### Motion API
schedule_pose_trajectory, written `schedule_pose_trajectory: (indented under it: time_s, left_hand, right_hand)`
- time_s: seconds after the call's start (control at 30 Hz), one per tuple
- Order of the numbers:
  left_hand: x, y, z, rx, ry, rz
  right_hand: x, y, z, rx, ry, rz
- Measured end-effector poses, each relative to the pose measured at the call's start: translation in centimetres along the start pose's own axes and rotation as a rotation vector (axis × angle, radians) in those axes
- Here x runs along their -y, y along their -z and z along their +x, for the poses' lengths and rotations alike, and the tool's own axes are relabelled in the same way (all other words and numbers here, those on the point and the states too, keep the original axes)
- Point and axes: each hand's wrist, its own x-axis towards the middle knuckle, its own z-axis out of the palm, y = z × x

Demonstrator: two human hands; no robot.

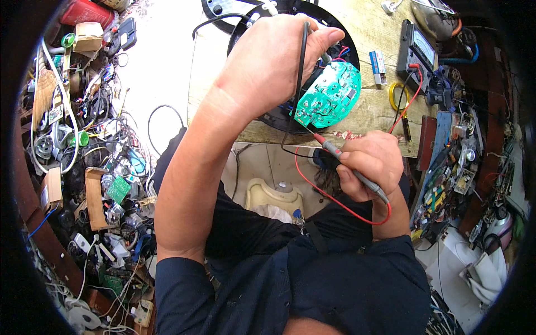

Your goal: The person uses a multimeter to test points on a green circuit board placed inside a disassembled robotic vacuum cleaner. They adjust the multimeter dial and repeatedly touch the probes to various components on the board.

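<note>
My right hand (375, 163) grips a red-and-grey test probe (330, 147), its thin tip at the lower edge of a green circuit board (333, 92). My left hand (267, 62) is closed above the board on a second test probe (326, 57), mostly hidden by the fingers; its black lead (302, 58) loops over the hand and hangs down. The board sits tilted in a round black housing (268, 121), with thin wires behind it. From the red probe, a red lead (357, 216) curves below my right wrist. Whether either tip touches the board, I cannot tell.
An analog multimeter (417, 53) stands at the right with leads plugged in. Near it lie a small box (378, 67), a yellow tape roll (398, 96) and a screwdriver (406, 129). Electronic scrap (117, 190) crowds the left; more parts (446, 187) fill the right.
</note>
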Motion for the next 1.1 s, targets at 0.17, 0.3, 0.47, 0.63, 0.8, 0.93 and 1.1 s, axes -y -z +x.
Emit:
schedule_pose_trajectory:
  time_s: [0.17, 0.3, 0.47, 0.63, 0.8, 0.93, 1.1]
  left_hand:
    - [-0.42, 0.3, -0.12, 0.019, 0.038, 0.01]
    - [-0.52, 0.31, -0.19, 0.015, 0.042, 0.006]
    - [-0.38, 0.2, -0.26, 0.002, 0.026, -0.005]
    - [-0.3, 0.15, -0.2, 0.006, 0.028, -0.005]
    - [-0.4, 0.21, -0.2, 0.013, 0.032, 0.015]
    - [-0.4, 0.21, -0.25, 0.016, 0.039, -0.013]
    - [-0.44, 0.32, -0.29, 0.016, 0.05, -0.006]
  right_hand:
    - [-0.06, -0.07, 0.01, 0.001, 0.006, 0.002]
    - [-0.02, -0.04, 0.08, 0.0, 0.009, 0.004]
    - [-0.04, -0.14, 0.03, -0.007, 0.006, 0.003]
    - [-0.1, -0.17, -0.05, 0.003, 0.004, 0.005]
    - [-0.04, -0.21, -0.09, -0.001, -0.007, 0.009]
    - [-0.14, -0.47, -0.56, -0.009, -0.004, -0.015]
    - [-0.27, -0.47, -0.4, 0.008, 0.005, -0.016]
